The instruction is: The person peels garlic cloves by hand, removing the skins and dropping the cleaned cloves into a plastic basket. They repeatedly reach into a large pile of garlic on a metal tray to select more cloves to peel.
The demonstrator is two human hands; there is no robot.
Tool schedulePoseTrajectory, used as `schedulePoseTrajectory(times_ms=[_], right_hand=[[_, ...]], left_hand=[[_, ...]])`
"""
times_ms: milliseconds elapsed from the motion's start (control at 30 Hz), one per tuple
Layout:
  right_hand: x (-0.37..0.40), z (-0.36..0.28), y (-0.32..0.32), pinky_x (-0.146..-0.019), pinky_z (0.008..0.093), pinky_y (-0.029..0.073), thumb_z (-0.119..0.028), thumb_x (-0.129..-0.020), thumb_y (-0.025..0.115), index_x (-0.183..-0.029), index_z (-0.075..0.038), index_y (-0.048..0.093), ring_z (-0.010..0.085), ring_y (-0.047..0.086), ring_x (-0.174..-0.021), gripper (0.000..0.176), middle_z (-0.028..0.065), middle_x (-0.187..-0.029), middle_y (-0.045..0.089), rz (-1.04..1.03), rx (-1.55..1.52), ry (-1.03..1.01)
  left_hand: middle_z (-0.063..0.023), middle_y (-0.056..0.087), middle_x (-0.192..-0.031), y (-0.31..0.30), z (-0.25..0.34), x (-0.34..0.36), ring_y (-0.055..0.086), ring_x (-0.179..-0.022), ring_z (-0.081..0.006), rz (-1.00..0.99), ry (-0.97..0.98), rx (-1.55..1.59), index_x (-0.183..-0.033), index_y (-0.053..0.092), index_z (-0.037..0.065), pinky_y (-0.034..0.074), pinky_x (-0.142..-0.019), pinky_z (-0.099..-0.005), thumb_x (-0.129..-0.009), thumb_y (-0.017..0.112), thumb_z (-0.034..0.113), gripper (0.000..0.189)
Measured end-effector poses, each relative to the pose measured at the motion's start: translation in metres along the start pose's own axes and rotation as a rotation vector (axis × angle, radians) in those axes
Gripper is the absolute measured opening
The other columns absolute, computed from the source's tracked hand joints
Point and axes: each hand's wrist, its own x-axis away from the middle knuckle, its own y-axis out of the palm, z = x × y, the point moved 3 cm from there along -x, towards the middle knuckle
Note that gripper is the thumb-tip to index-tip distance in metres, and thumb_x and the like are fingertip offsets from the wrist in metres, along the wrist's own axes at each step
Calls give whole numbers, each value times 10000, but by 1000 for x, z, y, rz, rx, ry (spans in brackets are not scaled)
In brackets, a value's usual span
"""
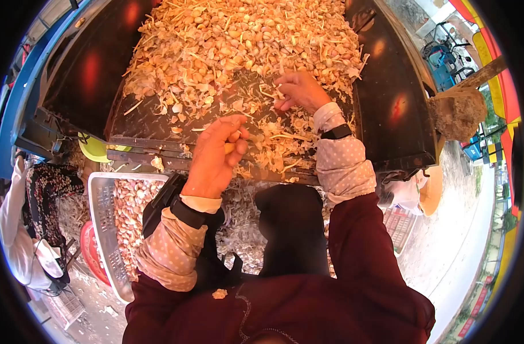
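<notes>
Right hand (299, 92), over the truck bed (90, 74), is curled into the garlic heap (239, 40), grip not discernible; left hand (216, 152), near the crate (98, 200), is closed round a pale clove (231, 148). Risk judged: clove may be lost beside the crate if papery skins slip

Left hand (216, 157) pinches a garlic clove (230, 148) while right hand (299, 92) touches the garlic pile (239, 40).

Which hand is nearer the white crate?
Left. The left hand is just above and to the right of the crate; the right hand is farther off, up at the garlic pile.
</notes>
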Motion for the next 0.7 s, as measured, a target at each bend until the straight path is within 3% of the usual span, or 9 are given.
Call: schedulePoseTrajectory(times_ms=[67,100,167,267,467,600,700], right_hand=[[25,-5,11,-568,253,565,-72,-915,519,-1106,71,552,191,701,-736,240,126,-928,636,-168,-390,10],[37,-10,18,-568,253,565,-72,-915,519,-1106,71,552,191,701,-736,240,126,-928,636,-167,-389,8],[59,-27,39,-560,240,566,-100,-922,563,-1051,41,509,206,702,-727,199,89,-882,611,-279,-709,-82],[82,-43,52,-497,217,515,-145,-938,581,-1057,9,498,174,688,-672,212,78,-875,619,-252,-573,-218],[102,-58,48,-397,186,383,-163,-944,582,-1102,2,494,127,648,-566,245,63,-811,623,-288,-383,-209],[106,-58,51,-407,191,414,-126,-931,589,-1079,19,519,133,647,-561,219,66,-769,626,-259,-473,-196],[107,-53,52,-434,200,453,-82,-908,602,-1009,37,559,135,651,-569,162,71,-751,631,-176,-620,-129]], left_hand=[[-42,576,-812,6,-2,2,511,-595,-85,-11,-3,-87,-1144,569,3,324,-420,-182,-949,558,160,251],[-42,576,-812,8,-3,2,511,-595,-85,-13,-2,-87,-1144,569,3,324,-420,-182,-949,558,160,251],[-21,585,-779,11,-5,3,509,-557,-66,-13,32,-174,-1174,568,3,316,-418,-181,-926,595,144,287],[8,575,-701,12,-4,7,464,-507,-37,52,180,-369,-1079,612,-2,298,-419,-184,-906,615,131,218],[35,522,-608,22,7,16,390,-487,-4,-4,430,-810,-892,639,8,282,-437,-194,-903,598,113,113],[45,518,-613,23,6,18,387,-503,-1,2,399,-938,-899,632,10,291,-447,-192,-918,571,101,112],[60,504,-605,24,3,19,379,-523,-1,-75,430,-765,-895,627,13,295,-457,-192,-927,555,103,120]])
